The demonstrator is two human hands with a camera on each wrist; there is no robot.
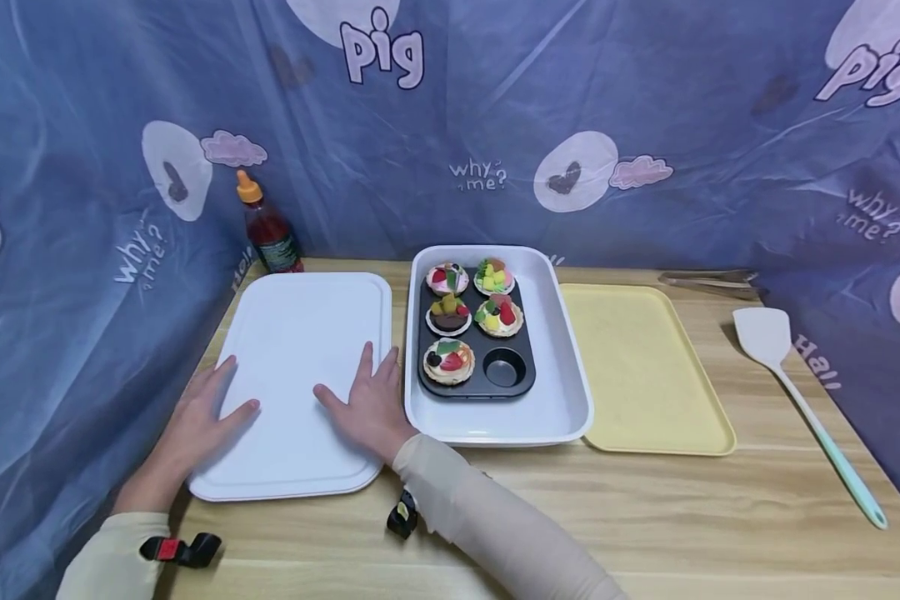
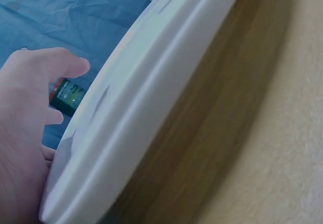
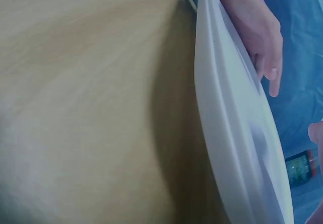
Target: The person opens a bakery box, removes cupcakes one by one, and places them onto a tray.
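Observation:
A white rectangular lid-like panel [image 1: 300, 383] with rounded corners lies flat on the left of the table; what is under it is hidden. My left hand [image 1: 195, 425] is at its left edge, thumb pointing inward over the top. At the opposite edge is my right hand [image 1: 369, 408], its fingers spread and pointing away from me. Neither hand visibly curls round the panel; whether the fingertips press on it, I cannot tell. In the left wrist view the left thumb [image 2: 70, 65] stands above the panel's thick rim [image 2: 136, 113].
Right of the panel, a deep white tray [image 1: 558, 408] holds a dark muffin tin [image 1: 476, 388] with several fruit tarts [image 1: 448, 362] and one bare cup. Farther right are a yellow tray [image 1: 645, 367], tongs [image 1: 708, 281] and a spatula [image 1: 765, 333]. A sauce bottle [image 1: 270, 229] stands behind the panel.

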